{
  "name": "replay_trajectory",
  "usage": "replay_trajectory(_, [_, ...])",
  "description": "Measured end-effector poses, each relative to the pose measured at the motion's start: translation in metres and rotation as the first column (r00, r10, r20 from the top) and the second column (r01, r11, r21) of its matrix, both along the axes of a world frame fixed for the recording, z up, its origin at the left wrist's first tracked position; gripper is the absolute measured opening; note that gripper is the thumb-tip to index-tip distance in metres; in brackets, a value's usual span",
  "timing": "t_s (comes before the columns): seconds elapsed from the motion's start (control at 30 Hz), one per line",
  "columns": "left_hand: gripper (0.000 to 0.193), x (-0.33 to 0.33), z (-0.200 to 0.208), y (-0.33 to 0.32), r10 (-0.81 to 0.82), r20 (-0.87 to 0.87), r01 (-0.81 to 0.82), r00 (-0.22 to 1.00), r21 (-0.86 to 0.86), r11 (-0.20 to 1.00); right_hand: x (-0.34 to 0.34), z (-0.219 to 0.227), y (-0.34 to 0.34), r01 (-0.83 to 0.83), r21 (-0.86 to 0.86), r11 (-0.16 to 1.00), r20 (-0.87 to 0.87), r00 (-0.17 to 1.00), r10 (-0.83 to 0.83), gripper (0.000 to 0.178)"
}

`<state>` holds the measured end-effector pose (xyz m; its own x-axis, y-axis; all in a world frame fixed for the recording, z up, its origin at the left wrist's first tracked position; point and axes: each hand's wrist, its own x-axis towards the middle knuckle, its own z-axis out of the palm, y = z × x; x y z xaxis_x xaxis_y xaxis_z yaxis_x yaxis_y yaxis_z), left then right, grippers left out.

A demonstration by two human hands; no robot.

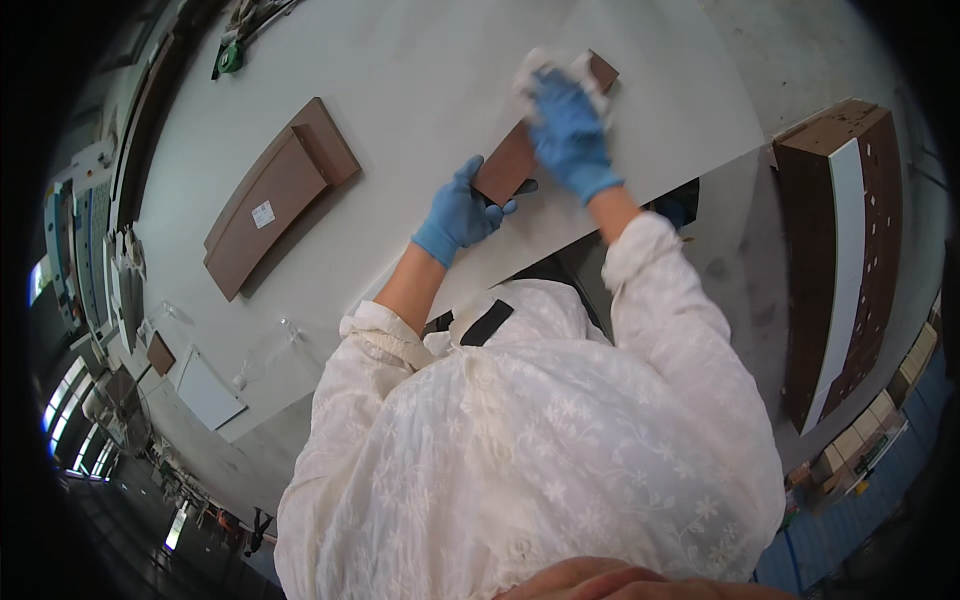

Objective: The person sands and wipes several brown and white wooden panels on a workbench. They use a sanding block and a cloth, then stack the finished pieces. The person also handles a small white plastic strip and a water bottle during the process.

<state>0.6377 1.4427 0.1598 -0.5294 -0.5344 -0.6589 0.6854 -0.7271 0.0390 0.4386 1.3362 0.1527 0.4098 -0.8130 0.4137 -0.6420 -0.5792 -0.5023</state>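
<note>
A narrow reddish-brown board (506, 164) lies slanted across the pale tabletop in front of me. Gloved in blue, my left hand (462, 217) grips its near end, thumb on one side and fingers on the other. My right hand (570, 130), also in a blue glove and slightly smeared by motion, presses a white cloth (540, 66) onto the board farther along. The board's far tip shows beyond the cloth; its middle is hidden under the right hand.
Left of my hands, stacked brown boards (280, 180) with a white label rest on the table (420, 90). A green tape measure (230, 58) sits at the far left. Beyond the table's right edge stands a tall stack of brown panels (840, 260). A white panel (208, 390) lies near left.
</note>
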Motion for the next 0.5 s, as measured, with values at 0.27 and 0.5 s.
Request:
replay_trajectory(0.27, [0.056,0.019,0.057,-0.001,-0.036,0.674,0.38,0.738,-0.372,0.847,-0.116,-0.048,-0.134,0.21,-0.005,0.978,-0.015,0.978,-0.21,0.053])
replay_trajectory(0.5, [0.039,0.052,0.085,-0.003,0.767,0.641,0.888,-0.037,-0.331,0.319,-0.122,-0.051,-0.111,0.235,-0.045,0.971,-0.211,0.948,-0.24,0.069])
